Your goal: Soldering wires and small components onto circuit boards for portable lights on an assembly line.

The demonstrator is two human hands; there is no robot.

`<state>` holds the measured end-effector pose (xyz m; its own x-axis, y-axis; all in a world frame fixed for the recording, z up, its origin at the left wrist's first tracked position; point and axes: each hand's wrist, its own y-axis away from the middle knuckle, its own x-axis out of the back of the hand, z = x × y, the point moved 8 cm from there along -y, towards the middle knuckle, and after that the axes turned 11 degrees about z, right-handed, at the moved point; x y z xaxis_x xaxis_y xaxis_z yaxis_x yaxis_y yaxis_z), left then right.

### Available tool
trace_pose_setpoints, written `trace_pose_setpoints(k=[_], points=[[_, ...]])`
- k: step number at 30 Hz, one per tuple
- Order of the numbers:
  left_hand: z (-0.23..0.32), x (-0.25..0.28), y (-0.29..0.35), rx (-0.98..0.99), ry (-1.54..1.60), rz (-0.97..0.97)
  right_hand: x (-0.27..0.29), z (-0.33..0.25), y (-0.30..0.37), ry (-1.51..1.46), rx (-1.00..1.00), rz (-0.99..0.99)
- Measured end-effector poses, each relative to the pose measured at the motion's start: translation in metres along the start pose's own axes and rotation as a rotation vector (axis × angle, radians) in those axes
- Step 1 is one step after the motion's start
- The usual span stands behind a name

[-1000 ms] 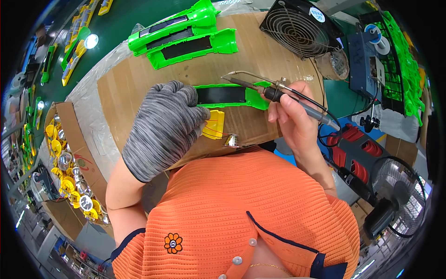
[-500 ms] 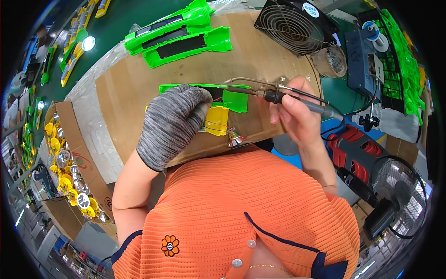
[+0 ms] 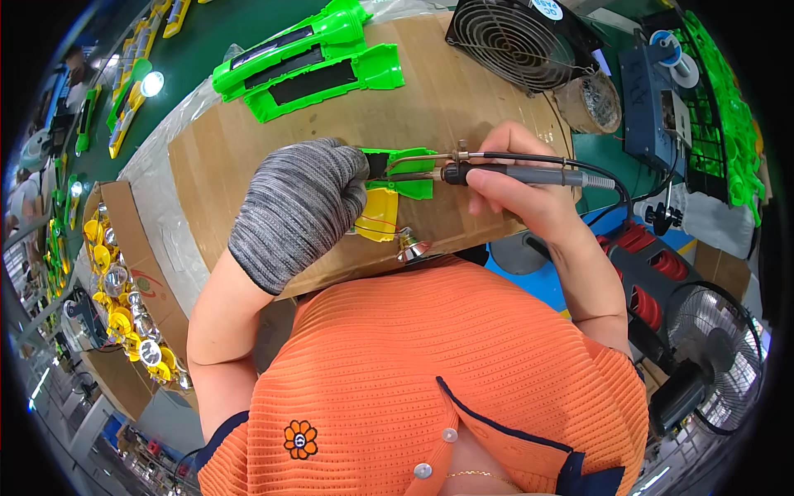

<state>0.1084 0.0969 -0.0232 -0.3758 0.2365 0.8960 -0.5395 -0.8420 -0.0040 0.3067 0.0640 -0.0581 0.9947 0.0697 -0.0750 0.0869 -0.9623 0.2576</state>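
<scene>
My left hand, in a grey knitted glove, is closed over the left part of a green plastic flashlight housing; its fingertips and whatever they pinch are hidden. My bare right hand grips a soldering iron with a thin curved metal tube clamped alongside. The iron lies almost level, its tip over the dark inside of the housing, close to my gloved fingers. Just nearer to me sits a yellow plastic piece, partly behind the glove. Fine red wire crosses it towards a small shiny reflector.
Green housings with black panels lie at the far side of the cardboard work surface. Right of them stand a black fan, a round tub and a blue box. A carton of yellow and silver parts is at left.
My right hand has moved slightly away from me, and the iron is more level, its tip clearer of the glove. My left hand now covers the housing's left end.
</scene>
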Motion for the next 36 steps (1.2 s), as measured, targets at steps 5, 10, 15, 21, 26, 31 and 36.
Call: trace_pose_setpoints(k=[5, 10, 15, 21, 26, 31, 36], points=[[0.001, -0.001, -0.002, -0.036, -0.005, 0.016, -0.002, -0.002, 0.000, 0.018, 0.006, 0.001], [0.003, -0.001, -0.003, -0.030, -0.077, -0.017, -0.005, -0.007, 0.000, 0.074, 0.012, 0.001], [0.012, 0.005, -0.009, -0.013, -0.057, -0.030, -0.003, -0.008, 0.003, 0.036, 0.067, 0.008], [0.009, 0.003, -0.009, 0.013, -0.051, -0.050, 0.006, -0.001, 0.013, -0.244, 0.092, 0.083], [0.009, 0.005, -0.009, 0.012, -0.046, -0.026, -0.006, 0.019, 0.018, -0.574, 0.048, 0.182], [0.000, 0.008, -0.009, 0.107, 0.023, -0.023, -0.016, 0.020, 0.021, -0.715, 0.031, 0.227], [-0.013, 0.015, -0.010, 0.209, 0.083, 0.008, -0.025, 0.017, -0.007, -0.730, 0.080, 0.168]])
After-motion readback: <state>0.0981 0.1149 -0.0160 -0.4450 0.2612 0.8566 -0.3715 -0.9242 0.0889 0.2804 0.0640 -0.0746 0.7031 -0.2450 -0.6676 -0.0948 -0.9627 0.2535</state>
